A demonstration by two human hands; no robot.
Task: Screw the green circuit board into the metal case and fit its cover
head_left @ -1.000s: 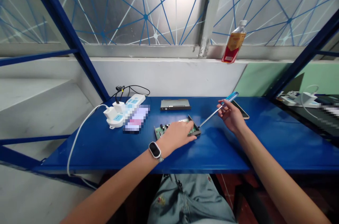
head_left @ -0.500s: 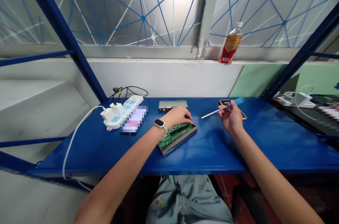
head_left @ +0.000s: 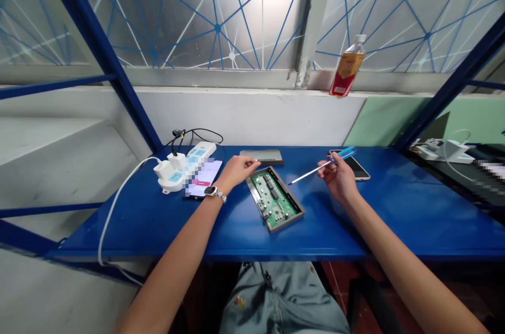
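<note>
One green circuit board (head_left: pixel 274 198) sits in its shallow metal tray in the middle of the blue table (head_left: pixel 394 218), chips facing up, lying slantwise from far left to near right. At its far left corner rests the left hand (head_left: pixel 235 168), fingers curled loosely on the tray's edge; whether they pinch it is hard to tell. Just right, the right hand (head_left: pixel 338 176) is clenched around a screwdriver (head_left: pixel 321 165) with a blue handle, its tip held above the table, clear of the board. Behind that hand lies a phone (head_left: pixel 357 168), partly hidden. Farther back lies a flat grey metal cover (head_left: pixel 262 155). Far left sits a white power strip (head_left: pixel 182 165) beside a blurred-out patch. A bottle (head_left: pixel 347 67) stands on the windowsill.
</note>
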